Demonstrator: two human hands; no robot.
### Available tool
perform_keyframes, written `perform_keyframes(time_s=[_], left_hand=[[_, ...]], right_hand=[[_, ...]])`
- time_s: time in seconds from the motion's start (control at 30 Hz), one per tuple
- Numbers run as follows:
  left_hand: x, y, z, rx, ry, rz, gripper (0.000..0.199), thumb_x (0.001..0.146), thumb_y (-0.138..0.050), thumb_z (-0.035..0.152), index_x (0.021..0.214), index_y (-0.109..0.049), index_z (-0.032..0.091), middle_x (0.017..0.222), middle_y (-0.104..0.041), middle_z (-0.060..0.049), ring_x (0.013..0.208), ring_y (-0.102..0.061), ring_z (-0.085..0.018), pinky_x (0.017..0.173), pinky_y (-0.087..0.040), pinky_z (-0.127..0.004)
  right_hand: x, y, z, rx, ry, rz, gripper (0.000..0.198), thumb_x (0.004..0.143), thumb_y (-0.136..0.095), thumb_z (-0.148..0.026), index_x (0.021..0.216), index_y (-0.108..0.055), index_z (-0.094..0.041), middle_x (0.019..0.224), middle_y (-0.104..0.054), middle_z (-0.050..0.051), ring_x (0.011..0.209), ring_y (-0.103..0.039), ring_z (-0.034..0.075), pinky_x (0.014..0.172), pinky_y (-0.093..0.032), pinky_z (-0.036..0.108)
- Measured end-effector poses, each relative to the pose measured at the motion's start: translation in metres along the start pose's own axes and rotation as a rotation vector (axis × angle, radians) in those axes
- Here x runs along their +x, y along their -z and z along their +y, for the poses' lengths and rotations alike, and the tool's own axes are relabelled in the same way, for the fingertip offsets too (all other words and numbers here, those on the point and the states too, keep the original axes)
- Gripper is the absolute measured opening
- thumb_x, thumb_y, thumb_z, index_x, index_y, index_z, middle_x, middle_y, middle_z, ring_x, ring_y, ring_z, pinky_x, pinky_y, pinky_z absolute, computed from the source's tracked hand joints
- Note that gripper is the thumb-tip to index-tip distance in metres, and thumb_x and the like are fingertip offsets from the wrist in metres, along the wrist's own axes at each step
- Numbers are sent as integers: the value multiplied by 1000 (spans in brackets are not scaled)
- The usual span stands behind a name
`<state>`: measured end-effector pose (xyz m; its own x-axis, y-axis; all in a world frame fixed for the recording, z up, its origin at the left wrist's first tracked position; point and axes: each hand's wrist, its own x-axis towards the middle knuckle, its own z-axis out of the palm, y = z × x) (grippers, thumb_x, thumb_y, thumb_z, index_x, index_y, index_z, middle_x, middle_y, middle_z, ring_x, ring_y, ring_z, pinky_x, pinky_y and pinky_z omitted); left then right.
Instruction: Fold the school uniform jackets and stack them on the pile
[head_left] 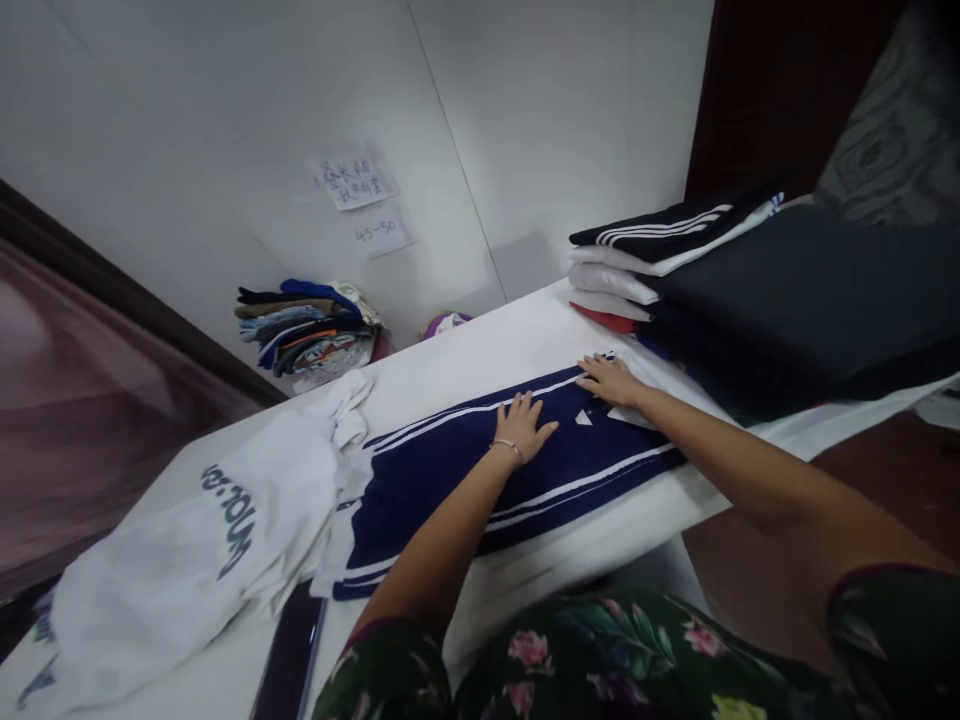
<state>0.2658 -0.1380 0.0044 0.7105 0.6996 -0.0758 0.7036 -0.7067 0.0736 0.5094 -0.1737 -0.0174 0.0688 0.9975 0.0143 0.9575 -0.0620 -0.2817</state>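
A navy blue garment with white stripes along both long sides [442,470] lies flat on the white table [480,340]. My left hand [523,430], with a bracelet at the wrist, rests palm down on its middle, fingers spread. Near the garment's right end, my right hand [609,382] lies with fingers stretched out across the fabric. Small white marks show on the navy cloth beside that hand. A white garment with dark lettering [225,540] is spread loosely at the left, meeting the navy one's left end.
To the right stands a stack of folded clothes [615,285], with black striped ones on top. Another folded pile [315,330] sits beyond the table's far edge by the wall. A dark phone [289,655] lies at the near left. Handwritten paper notes [352,180] hang on the wall.
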Motion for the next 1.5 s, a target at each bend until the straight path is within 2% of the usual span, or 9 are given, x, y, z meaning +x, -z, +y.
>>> perform_keyframes(time_s=[0.2, 0.4, 0.6, 0.7, 0.9, 1.07, 1.23, 1.33, 1.5], left_hand=[[-41, -15, -22, 15, 214, 0, 75, 87, -22, 69, 145, -34, 23, 156, -22, -7, 144, -15, -27, 114, -13, -56], [-42, -11, -24, -145, 188, -31, 73, 88, -22, 68, 144, -34, 24, 155, -25, -6, 143, -18, -25, 115, -15, -50], [-85, -3, -78, -105, 375, 38, 72, 87, -26, 67, 145, -33, 24, 156, -22, -6, 144, -13, -26, 115, -8, -53], [-103, -14, -97, -93, 460, 10, 74, 87, -23, 67, 146, -31, 23, 156, -21, -6, 144, -12, -27, 115, -9, -54], [-103, -29, -98, -121, 455, 47, 76, 86, -19, 71, 146, -31, 25, 157, -20, -4, 145, -11, -27, 115, -10, -54], [-120, -15, -112, -219, 472, 99, 67, 90, -25, 63, 142, -37, 24, 154, -28, -5, 142, -22, -22, 115, -20, -45], [-176, 4, -160, -85, 816, 326, 55, 89, -41, 53, 134, -45, 22, 150, -35, -9, 140, -26, -26, 113, -22, -47], [-205, 5, -191, -190, 1031, 270, 58, 87, -43, 54, 130, -48, 16, 136, -51, -16, 127, -46, -28, 103, -36, -39], [-211, -1, -219, -350, 1142, 204, 70, 78, -46, 68, 120, -55, 13, 125, -59, -19, 118, -55, -32, 94, -43, -37]], right_hand=[[-37, -21, -38, -32, 141, 15, 71, 90, -27, -63, 144, -38, -20, 152, -28, 11, 142, -19, 28, 112, -16, 52], [-41, -41, -31, -57, 135, 15, 68, 88, -32, -61, 143, -41, -21, 151, -32, 11, 141, -23, 29, 111, -21, 52], [-40, -43, -28, -86, 103, 3, 68, 88, -31, -60, 140, -45, -20, 150, -34, 11, 140, -25, 29, 111, -21, 53], [-42, -41, -53, -118, 89, 73, 67, 87, -28, -64, 134, -51, -22, 148, -38, 11, 140, -24, 32, 109, -20, 59], [-45, -57, -125, -17, 313, 102, 65, 89, -26, -63, 141, -42, -27, 151, -32, 8, 141, -23, 28, 110, -21, 56], [-49, -86, -130, -48, 371, 87, 65, 89, -26, -63, 140, -44, -28, 151, -34, 7, 140, -24, 29, 111, -21, 55], [-48, -93, -121, -64, 388, 113, 66, 89, -23, -64, 140, -43, -28, 151, -33, 7, 140, -25, 28, 111, -22, 54], [-47, -93, -122, -57, 384, 120, 66, 89, -23, -64, 140, -44, -27, 150, -34, 7, 140, -26, 28, 111, -22, 55], [-47, -95, -121, -63, 382, 127, 67, 88, -23, -64, 140, -44, -27, 151, -33, 7, 140, -25, 27, 111, -22, 54]])
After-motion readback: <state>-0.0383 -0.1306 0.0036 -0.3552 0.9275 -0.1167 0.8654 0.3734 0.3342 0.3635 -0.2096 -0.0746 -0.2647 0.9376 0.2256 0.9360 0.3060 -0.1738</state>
